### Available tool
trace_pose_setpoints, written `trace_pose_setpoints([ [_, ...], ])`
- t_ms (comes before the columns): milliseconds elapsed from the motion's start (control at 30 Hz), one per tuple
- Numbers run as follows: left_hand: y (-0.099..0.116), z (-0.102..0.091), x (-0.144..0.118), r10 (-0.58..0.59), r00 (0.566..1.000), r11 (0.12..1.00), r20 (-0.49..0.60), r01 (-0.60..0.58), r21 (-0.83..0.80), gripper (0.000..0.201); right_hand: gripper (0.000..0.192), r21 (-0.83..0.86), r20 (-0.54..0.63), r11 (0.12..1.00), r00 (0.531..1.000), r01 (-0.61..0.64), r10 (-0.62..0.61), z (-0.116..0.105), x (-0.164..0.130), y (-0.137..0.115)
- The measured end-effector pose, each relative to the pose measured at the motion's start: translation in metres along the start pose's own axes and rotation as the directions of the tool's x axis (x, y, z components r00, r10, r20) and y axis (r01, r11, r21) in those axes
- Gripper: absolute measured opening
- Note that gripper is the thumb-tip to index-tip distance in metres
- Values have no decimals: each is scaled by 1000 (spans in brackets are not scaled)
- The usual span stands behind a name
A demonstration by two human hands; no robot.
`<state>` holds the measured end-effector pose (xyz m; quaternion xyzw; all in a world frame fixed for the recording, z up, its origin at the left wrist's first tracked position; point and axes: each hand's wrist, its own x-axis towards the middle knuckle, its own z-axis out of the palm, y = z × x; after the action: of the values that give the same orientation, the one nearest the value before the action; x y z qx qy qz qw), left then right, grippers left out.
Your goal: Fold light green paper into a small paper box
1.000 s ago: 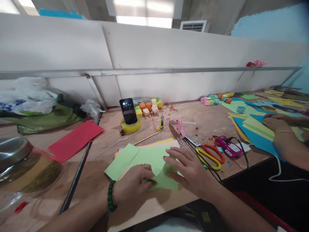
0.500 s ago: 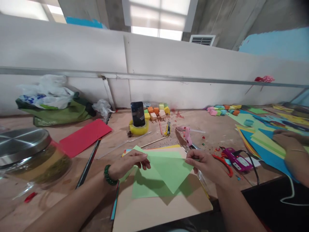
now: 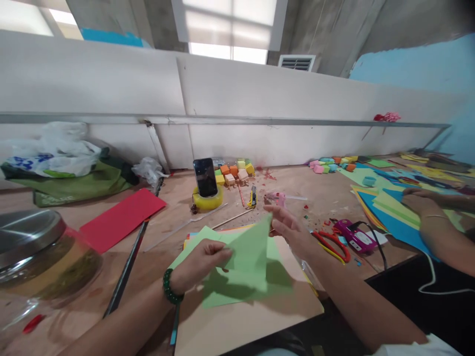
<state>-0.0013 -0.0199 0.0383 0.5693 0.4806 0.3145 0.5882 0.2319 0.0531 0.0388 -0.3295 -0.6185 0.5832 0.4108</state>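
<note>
My left hand (image 3: pixel 203 261), with a dark green bead bracelet on its wrist, pinches the left edge of a light green sheet of paper (image 3: pixel 249 249). My right hand (image 3: pixel 289 228) is at the sheet's raised upper right corner, fingers and thumb closed about it. The sheet is lifted and bent. Below it lies another green sheet (image 3: pixel 218 295), partly in shadow, on a stack topped by beige paper (image 3: pixel 245 329). Orange-handled pliers (image 3: pixel 336 247) lie to the right of my right forearm.
Behind the stack are a phone (image 3: pixel 205 177) on a yellow tape roll (image 3: pixel 208 199), a yellow cutter (image 3: pixel 253 197), a pink glue gun (image 3: pixel 278 198) and small paper cubes (image 3: pixel 233 171). A large jar (image 3: pixel 44 262) and red paper (image 3: pixel 122 220) stand left. A co-worker's hand (image 3: pixel 419 202) is at right.
The green sheet's right side has been raised and turned from a downward-pointing corner to an upright edge. My right hand moved up and left. The camera view has shifted right.
</note>
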Motion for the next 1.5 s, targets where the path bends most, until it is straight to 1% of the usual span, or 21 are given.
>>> trace_pose_setpoints([
  [67, -3, 2, 0, -6, 997, 992, -77, -4, -127, 53, 63, 45, 107, 996, 992, -76, 71, 5, 2, 3],
  [133, -5, 3, 1, -20, 998, 982, -58, 8, -190, 54, 66, 55, 239, 986, 961, -159, 142, 12, 2, 7],
  [167, -7, 3, 2, -23, 999, 979, -38, 15, -201, 53, 67, 66, 263, 981, 952, -183, 160, 15, 2, 8],
  [233, -10, 1, 5, -28, 1000, 980, -7, 26, -197, 52, 70, 96, 244, 972, 952, -216, 187, 16, 1, 11],
  [300, -14, -1, 8, -38, 999, 986, -36, 32, -161, 51, 74, 121, 182, 968, 964, -219, 195, 14, 1, 12],
  [367, -17, -3, 9, 11, 988, 996, -151, -24, -81, 54, 79, 125, 137, 969, 971, -213, 196, 10, 1, 10],
  [433, -20, -2, 9, 126, 955, 992, -270, -117, 50, 66, 82, 95, 125, 970, 969, -225, 212, 11, 0, 6],
  [467, -21, 0, 7, 181, 939, 981, -291, -153, 115, 74, 83, 65, 121, 971, 968, -229, 220, 13, -1, 4],
  [567, -24, 10, 1, 259, 939, 948, -224, -202, 247, 94, 84, -29, 101, 981, 976, -190, 192, 26, -3, -2],
  [667, -24, 20, -3, 275, 946, 940, -171, -226, 256, 101, 83, -56, 136, 991, 983, -119, 126, 38, -6, -5],
  [733, -21, 21, -2, 264, 944, 960, -195, -238, 150, 92, 79, -49, 201, 996, 976, -81, 89, 41, -7, -6],
  [833, -16, 16, 1, 171, 948, 980, -268, -191, -51, 60, 68, -80, 305, 996, 951, -32, 55, 38, -9, -7],
  [900, -14, 12, 4, 98, 957, 984, -273, -135, -118, 53, 63, -93, 347, 995, 936, -34, 65, 33, -10, -7],
  [967, -15, 8, 7, 60, 963, 984, -262, -101, -144, 52, 63, -46, 372, 995, 923, -86, 97, 28, -11, -6],
  [1033, -17, 7, 9, 49, 961, 984, -272, -93, -151, 50, 66, 5, 365, 990, 922, -138, 126, 24, -11, -6],
  [1133, -20, 11, 8, 76, 937, 984, -342, -125, -125, 50, 70, -14, 246, 990, 959, -144, 143, 21, -10, -5],
  [1200, -20, 17, 4, 127, 919, 985, -374, -161, -60, 72, 73, -57, 150, 990, 980, -126, 133, 23, -10, -4],
  [1267, -20, 24, -1, 168, 932, 985, -320, -174, 10, 101, 75, -104, 93, 989, 989, -106, 115, 29, -12, -2],
  [1333, -20, 30, -6, 177, 963, 984, -203, -173, 37, 115, 74, -149, 71, 986, 994, -76, 87, 38, -15, 0],
  [1400, -21, 33, -8, 180, 976, 984, -123, -177, 32, 113, 71, -190, 85, 981, 995, -43, 60, 45, -19, 2],
  [1500, -22, 31, -8, 164, 982, 986, -88, -166, -10, 95, 68, -223, 105, 975, 994, 13, 10, 49, -22, 2],
])
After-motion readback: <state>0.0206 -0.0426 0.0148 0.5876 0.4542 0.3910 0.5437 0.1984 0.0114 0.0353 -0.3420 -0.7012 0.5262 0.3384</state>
